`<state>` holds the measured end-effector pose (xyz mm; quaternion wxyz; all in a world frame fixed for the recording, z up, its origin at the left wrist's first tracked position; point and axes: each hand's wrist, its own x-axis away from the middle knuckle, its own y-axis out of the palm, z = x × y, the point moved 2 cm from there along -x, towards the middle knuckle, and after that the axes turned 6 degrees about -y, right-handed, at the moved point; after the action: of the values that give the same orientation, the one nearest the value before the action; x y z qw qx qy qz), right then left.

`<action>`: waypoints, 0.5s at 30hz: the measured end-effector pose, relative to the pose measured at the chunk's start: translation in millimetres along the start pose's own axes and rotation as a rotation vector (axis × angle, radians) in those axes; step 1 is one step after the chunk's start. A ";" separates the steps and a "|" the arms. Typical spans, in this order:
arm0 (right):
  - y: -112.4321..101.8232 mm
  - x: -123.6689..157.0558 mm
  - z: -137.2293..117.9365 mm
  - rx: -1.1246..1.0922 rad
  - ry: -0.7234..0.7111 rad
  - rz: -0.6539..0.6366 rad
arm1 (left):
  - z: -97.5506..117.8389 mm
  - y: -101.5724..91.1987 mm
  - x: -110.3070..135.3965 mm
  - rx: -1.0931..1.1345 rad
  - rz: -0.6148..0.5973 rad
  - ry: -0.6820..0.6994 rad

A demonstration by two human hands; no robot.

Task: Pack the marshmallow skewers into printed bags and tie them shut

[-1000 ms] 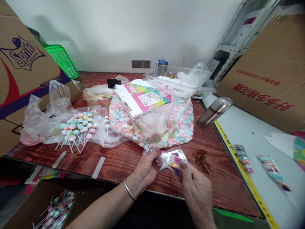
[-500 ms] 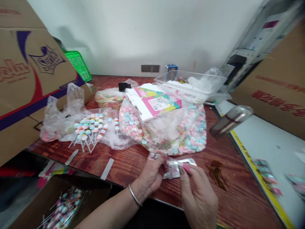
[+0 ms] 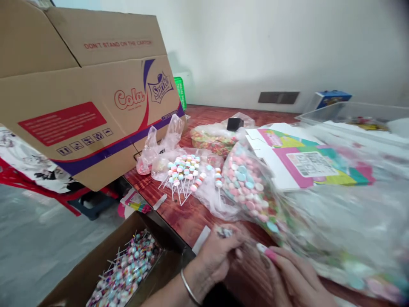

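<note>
Low in the middle, my left hand [image 3: 220,253], with a bangle at its wrist, is closed on a small clear plastic wrapper [image 3: 224,232] that has a silvery pattern. To its right, my right hand [image 3: 295,275] has its thumb and forefinger pinched together. Something pink and a small white tip show at those fingertips; motion blur hides what they are. Beyond my hands, marshmallow skewers [image 3: 183,172] on white sticks lie on crumpled plastic. A large clear bag of pastel marshmallows [image 3: 246,181] lies behind my right hand.
A cardboard carton [image 3: 96,94] stands at the left. Below it, an open box [image 3: 150,256] holds many wrapped marshmallow sticks. A printed white card sheet [image 3: 281,170] lies over the bag, near a clear plastic tray [image 3: 351,108]. A black block [image 3: 234,123] sits further back.
My view has swung left, so the table things sit further right and more of the carton and open box shows. My hands remain close together; the stack of clear wrappers has left view.
</note>
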<state>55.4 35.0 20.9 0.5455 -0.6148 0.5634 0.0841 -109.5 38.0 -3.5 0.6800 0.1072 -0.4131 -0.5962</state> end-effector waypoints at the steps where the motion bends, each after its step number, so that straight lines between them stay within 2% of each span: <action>1: 14.1 -14.0 -5.9 -0.071 0.023 -0.030 | 15.7 -16.9 0.8 0.045 0.074 0.076; 3: 47.0 -45.7 -18.8 -0.224 0.116 -0.080 | 49.2 -51.8 4.9 0.155 0.203 0.227; 5: 88.0 -78.5 -31.2 -0.416 0.277 -0.180 | 81.4 -84.8 12.7 0.236 0.288 0.373; 7: 136.5 -107.0 -41.2 -0.651 0.491 -0.314 | 106.8 -111.9 22.5 0.269 0.305 0.479; 8: 161.6 -118.5 -44.3 -0.736 0.617 -0.332 | 115.7 -122.9 27.3 0.284 0.308 0.515; 12: 252.1 -149.1 -48.6 -0.757 0.785 -0.366 | 129.2 -151.9 40.2 0.358 0.365 0.567; 14: 280.8 -156.3 -47.0 -0.779 0.845 -0.363 | 128.5 -158.4 41.0 0.394 0.409 0.557; 15: 288.4 -158.7 -46.2 -0.795 0.865 -0.353 | 127.7 -159.7 40.1 0.412 0.423 0.550</action>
<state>-250.1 161.3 -13.2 0.0020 -0.8338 0.5488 -0.0609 -314.9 3.7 -6.9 0.8371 0.3096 -0.3396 -0.2968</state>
